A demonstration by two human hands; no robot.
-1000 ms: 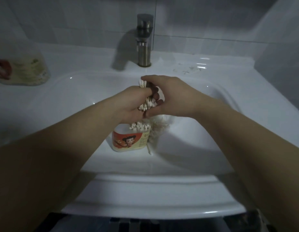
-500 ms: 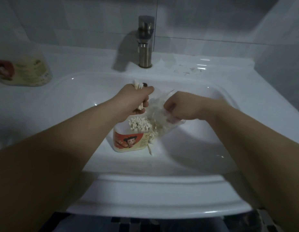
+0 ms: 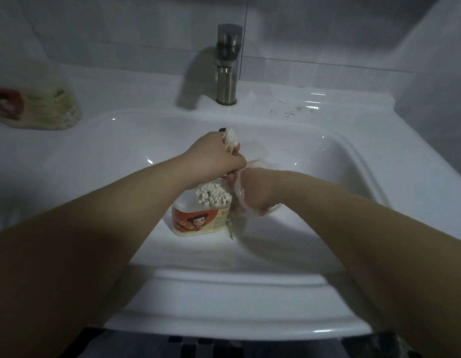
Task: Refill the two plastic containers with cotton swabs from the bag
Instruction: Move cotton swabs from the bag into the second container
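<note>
Swab bundle: long axis near upright, tips protruding above the fist.
Left hand: grip closed round it, above container.
Right hand: inside bag; grip state indiscernible.

Dim, grey-blue light throughout. The tap, beyond the left grip, throws a soft shadow to its left, so the light falls from the right. Small glare spots dot the worktop beyond and right of that grip. The cotton swabs it holds smear with motion blur. The forearms nearer than it are dark and soft, and the near edge of the sink bows.
</note>
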